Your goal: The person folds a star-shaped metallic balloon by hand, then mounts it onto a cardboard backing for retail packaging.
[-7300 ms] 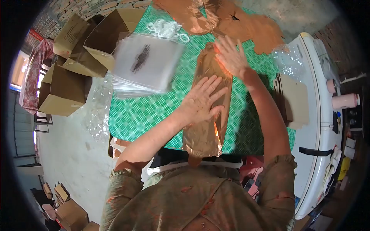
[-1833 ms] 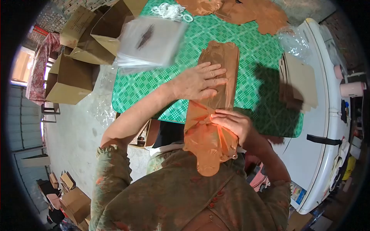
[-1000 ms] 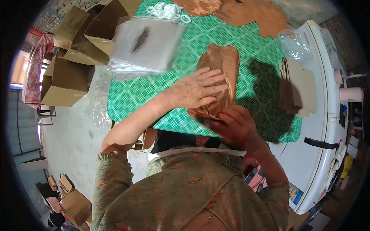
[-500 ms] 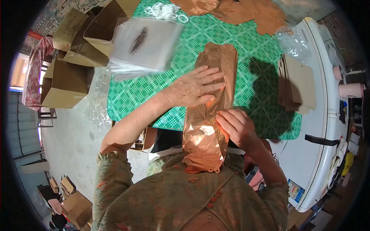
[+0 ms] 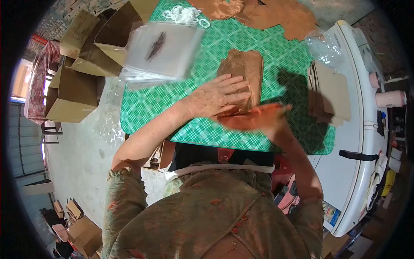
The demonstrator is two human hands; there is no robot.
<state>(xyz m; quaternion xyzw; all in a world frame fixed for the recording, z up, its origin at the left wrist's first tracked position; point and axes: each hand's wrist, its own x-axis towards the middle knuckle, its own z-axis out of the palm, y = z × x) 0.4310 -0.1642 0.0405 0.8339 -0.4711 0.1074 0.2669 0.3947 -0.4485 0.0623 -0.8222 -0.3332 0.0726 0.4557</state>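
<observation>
A long copper-coloured foil sheet (image 5: 252, 64) lies folded into a narrow strip on the green checked tablecloth (image 5: 198, 134). My left hand (image 5: 220, 96) presses flat across its middle, fingers stretched out and slightly apart. The near part of the sheet is lifted and bent back, its orange-red underside showing just below my left hand. At the right end of that bent part, my right hand (image 5: 274, 126) grips the foil; motion blurs its fingers.
A stack of clear plastic sleeves (image 5: 168, 54) and white rings (image 5: 183, 14) lie at the back left. More copper-coloured sheets (image 5: 276, 19) lie at the far edge. Pale cards (image 5: 330, 90) rest on the right. Cardboard boxes (image 5: 79, 93) stand left of the table, a white appliance (image 5: 345, 172) right.
My right hand has taken the near end of the foil, which hung over my lap, and swung it up and away from me onto the table. My left hand has stayed in place.
</observation>
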